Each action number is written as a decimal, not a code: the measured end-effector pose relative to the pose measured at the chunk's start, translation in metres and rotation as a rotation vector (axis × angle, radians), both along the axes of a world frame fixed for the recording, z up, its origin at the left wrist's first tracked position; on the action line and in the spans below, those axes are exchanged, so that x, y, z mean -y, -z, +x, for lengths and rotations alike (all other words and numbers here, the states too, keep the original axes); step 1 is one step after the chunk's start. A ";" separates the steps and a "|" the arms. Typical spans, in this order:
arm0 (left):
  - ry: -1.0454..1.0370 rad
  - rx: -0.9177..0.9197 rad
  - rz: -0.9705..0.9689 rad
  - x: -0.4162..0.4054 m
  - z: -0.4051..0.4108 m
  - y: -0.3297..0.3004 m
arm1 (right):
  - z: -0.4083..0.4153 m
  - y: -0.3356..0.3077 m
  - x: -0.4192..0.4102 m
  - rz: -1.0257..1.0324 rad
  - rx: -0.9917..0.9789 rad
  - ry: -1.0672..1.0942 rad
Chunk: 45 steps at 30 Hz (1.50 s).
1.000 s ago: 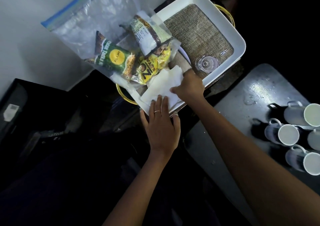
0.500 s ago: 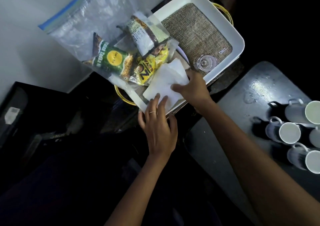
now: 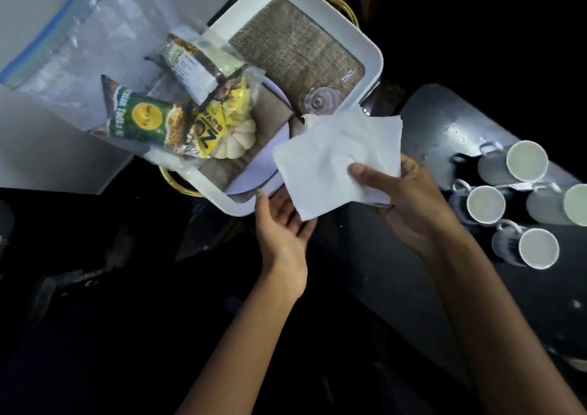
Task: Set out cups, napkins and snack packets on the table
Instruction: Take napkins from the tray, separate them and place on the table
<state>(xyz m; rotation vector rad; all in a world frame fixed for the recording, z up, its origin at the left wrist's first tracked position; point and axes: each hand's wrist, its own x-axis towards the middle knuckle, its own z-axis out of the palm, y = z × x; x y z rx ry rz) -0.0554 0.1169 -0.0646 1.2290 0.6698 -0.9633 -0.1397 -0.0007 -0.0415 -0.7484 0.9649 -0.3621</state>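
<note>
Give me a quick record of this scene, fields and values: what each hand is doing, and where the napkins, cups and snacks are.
right hand: pinching the white napkins
left hand: open, palm up under the napkins' lower corner
cups: four on the dark table
snack packets: inside a clear zip bag lying partly on the white tray

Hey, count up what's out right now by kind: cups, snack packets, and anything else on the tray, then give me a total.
Cups: 4
Snack packets: 3
Napkin stacks: 1, held in the right hand
Glasses: 1
Trays: 1
Plastic bags: 1
Total: 11
</note>
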 end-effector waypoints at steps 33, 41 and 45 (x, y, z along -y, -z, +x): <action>0.647 -0.226 -0.332 0.062 -0.107 0.015 | -0.124 -0.011 0.026 -0.885 -0.886 -0.109; 0.645 -0.202 -0.368 0.067 -0.111 0.019 | -0.119 0.001 0.036 -0.860 -0.825 -0.033; 0.640 -0.225 -0.375 0.070 -0.109 0.017 | -0.124 -0.003 0.033 -0.840 -0.716 0.085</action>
